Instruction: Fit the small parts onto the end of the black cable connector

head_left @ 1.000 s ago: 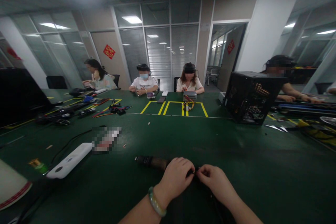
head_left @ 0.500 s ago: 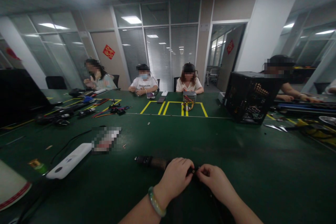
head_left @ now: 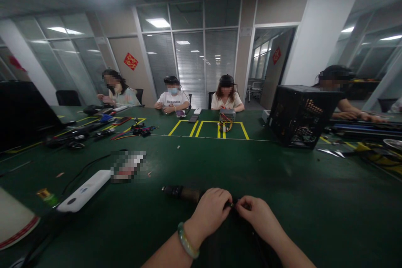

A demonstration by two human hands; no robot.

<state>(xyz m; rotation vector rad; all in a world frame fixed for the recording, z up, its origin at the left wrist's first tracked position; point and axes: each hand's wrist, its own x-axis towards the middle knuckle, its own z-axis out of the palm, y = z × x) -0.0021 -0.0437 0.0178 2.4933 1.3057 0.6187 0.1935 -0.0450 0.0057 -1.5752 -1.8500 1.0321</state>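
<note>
My left hand [head_left: 210, 213] is curled over the near end of a dark, thick cylindrical tool [head_left: 182, 193] that lies on the green table mat [head_left: 220, 163]. A pale green bangle [head_left: 187, 242] sits on that wrist. My right hand [head_left: 257, 215] pinches something small and dark right against the left hand's fingertips; I cannot make out what it is. Dark cables or fabric lie under both wrists at the table's near edge.
A white oblong device [head_left: 84, 190] with a black cable lies at the left, near a small brass part [head_left: 44, 194] and a paper cup [head_left: 14, 224]. A black perforated computer case [head_left: 300, 115] stands at the right. Several people sit round the table's far side and right.
Both hands stay together on the tool; only the fingers shift slightly. The view has tilted a little.
</note>
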